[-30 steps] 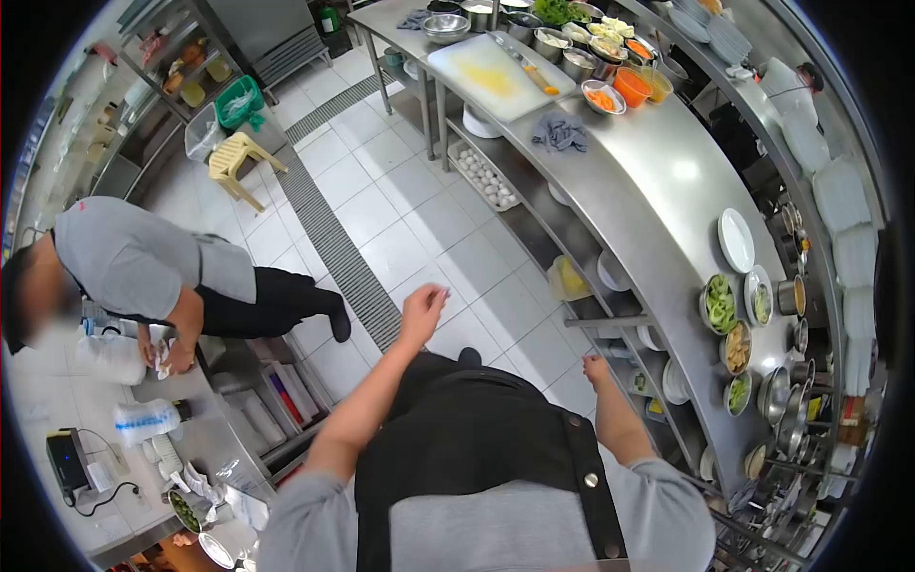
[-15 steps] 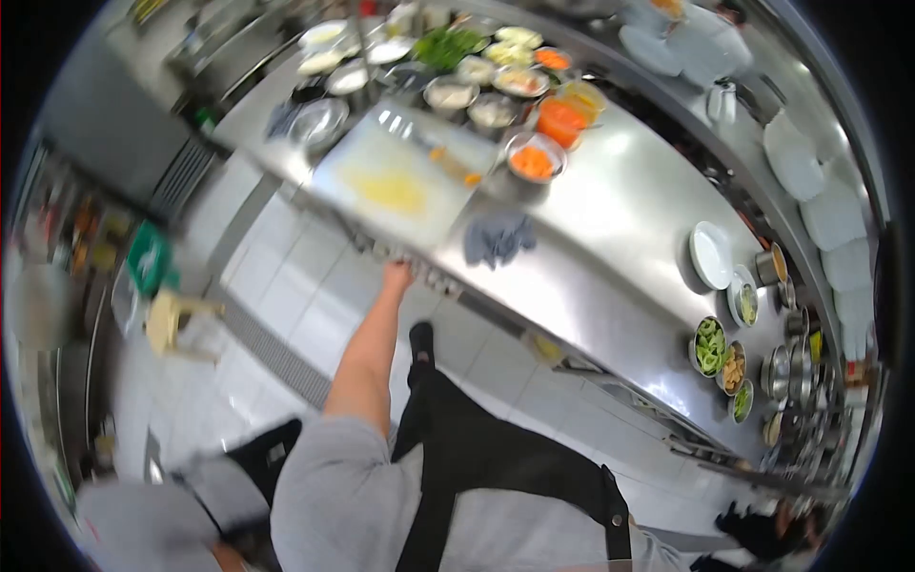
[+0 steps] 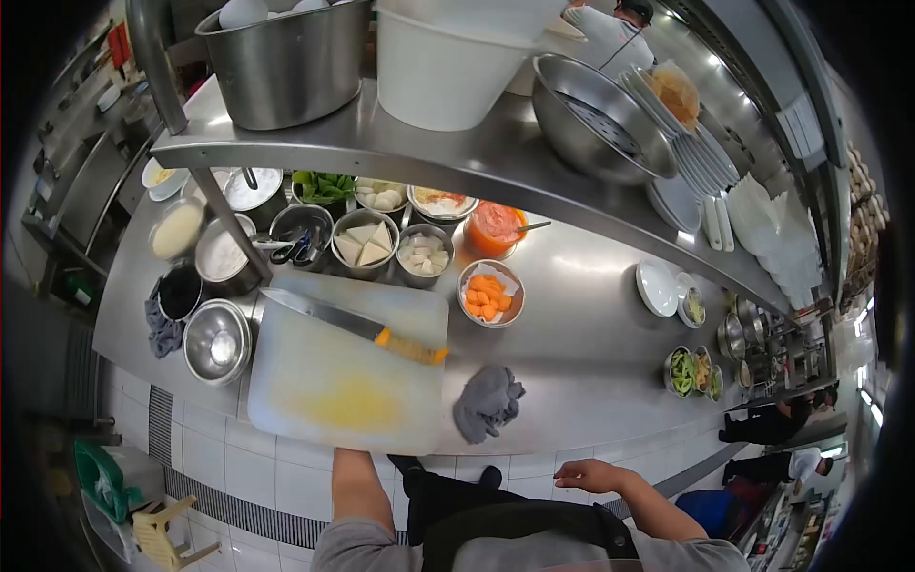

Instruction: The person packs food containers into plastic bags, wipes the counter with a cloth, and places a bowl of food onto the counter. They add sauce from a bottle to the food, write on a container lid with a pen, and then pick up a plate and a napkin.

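My left forearm [image 3: 360, 484] reaches up to the near table edge; the hand itself is hidden below the cutting board [image 3: 286, 353]. Over the floor, in front of the counter, my right hand [image 3: 589, 475] holds nothing, its fingers loosely bent and apart. On the white board lies a knife [image 3: 329, 315] with a yellow-orange handle, above a yellow stain. A crumpled grey cloth [image 3: 488, 405] rests just right of the board. Beyond it stands a bowl of orange carrot pieces [image 3: 488, 294]. A nested pair of metal bowls [image 3: 217, 341] sits left of the board.
Behind the board stand containers of white wedges [image 3: 365, 244], white chunks [image 3: 423, 255] and orange sauce [image 3: 497, 227]. An overhead shelf [image 3: 400, 157] carries a metal colander [image 3: 600, 119] and plates. Bowls of green vegetables [image 3: 681, 370] stand far right. A plastic stool [image 3: 162, 534] is lower left.
The view has swung toward the counter and shelf, bringing the board nearer the middle. My right hand has come into view. My left hand, previously visible at the counter edge, is now hidden.
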{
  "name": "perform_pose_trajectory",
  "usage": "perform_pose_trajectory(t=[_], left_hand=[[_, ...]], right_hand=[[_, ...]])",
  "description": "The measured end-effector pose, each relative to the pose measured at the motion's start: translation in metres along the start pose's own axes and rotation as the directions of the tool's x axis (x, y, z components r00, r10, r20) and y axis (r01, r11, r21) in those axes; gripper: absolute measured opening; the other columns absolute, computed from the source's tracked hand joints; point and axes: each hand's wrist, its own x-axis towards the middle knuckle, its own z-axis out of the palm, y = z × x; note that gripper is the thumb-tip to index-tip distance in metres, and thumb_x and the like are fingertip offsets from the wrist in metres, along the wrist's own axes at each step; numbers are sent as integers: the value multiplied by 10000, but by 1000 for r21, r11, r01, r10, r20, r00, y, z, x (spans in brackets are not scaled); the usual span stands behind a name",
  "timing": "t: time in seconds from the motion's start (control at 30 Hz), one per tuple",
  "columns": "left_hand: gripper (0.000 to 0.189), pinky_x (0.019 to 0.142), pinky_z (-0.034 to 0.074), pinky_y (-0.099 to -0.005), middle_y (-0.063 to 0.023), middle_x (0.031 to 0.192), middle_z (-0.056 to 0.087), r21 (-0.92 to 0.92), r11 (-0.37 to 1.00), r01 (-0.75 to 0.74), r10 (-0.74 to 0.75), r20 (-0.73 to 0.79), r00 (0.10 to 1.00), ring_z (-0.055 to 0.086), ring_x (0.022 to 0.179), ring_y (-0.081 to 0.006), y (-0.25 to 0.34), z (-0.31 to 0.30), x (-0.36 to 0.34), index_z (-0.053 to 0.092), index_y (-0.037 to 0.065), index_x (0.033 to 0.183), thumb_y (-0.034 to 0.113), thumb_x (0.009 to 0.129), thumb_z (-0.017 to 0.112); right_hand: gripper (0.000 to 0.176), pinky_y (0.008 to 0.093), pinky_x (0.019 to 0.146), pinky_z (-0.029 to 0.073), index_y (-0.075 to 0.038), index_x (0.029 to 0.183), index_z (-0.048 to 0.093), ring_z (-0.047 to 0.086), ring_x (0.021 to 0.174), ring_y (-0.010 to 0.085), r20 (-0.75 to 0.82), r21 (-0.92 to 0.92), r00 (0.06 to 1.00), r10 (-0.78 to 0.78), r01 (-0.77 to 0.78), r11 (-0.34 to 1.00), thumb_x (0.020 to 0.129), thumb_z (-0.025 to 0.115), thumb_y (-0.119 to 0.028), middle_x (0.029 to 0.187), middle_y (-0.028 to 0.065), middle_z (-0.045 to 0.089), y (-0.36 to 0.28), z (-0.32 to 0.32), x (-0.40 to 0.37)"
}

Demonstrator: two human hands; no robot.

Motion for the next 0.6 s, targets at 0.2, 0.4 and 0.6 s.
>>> perform_pose_trajectory(t=[0.2, 0.4, 0.6], left_hand=[[341, 868, 524, -399, -107, 1204, 654, -5, 999, 40, -40, -6, 999, 624, 1062, -238, 1, 6, -2, 566, 21, 1289, 137, 968, 579], [341, 875, 521, -398, -107, 1208, 652, -1, 998, 58, -58, -2, 998, 622, 1065, -237, 6, 2, -3, 566, 21, 1288, 128, 965, 585], [341, 882, 519, -397, -107, 1211, 650, -2, 997, 73, -73, 14, 997, 620, 1069, -236, 10, 1, -5, 567, 21, 1288, 119, 962, 591]], right_hand=[[477, 409, 948, 513, -51, 1227, 648, 657, 1093, 331, -116, -72, 987, -109, 101, 992, 961, 650, -447, 1137, 174, 703, -65, -30, 0], [478, 406, 965, 512, -27, 1260, 624, 650, 1111, 335, -223, -159, 960, -167, 133, 978, 958, 664, -395, 1176, 192, 681, -123, -60, -5], [483, 420, 983, 506, -38, 1287, 613, 633, 1138, 343, -230, -234, 957, -180, 125, 964, 955, 666, -385, 1230, 189, 659, -128, -66, 3]])
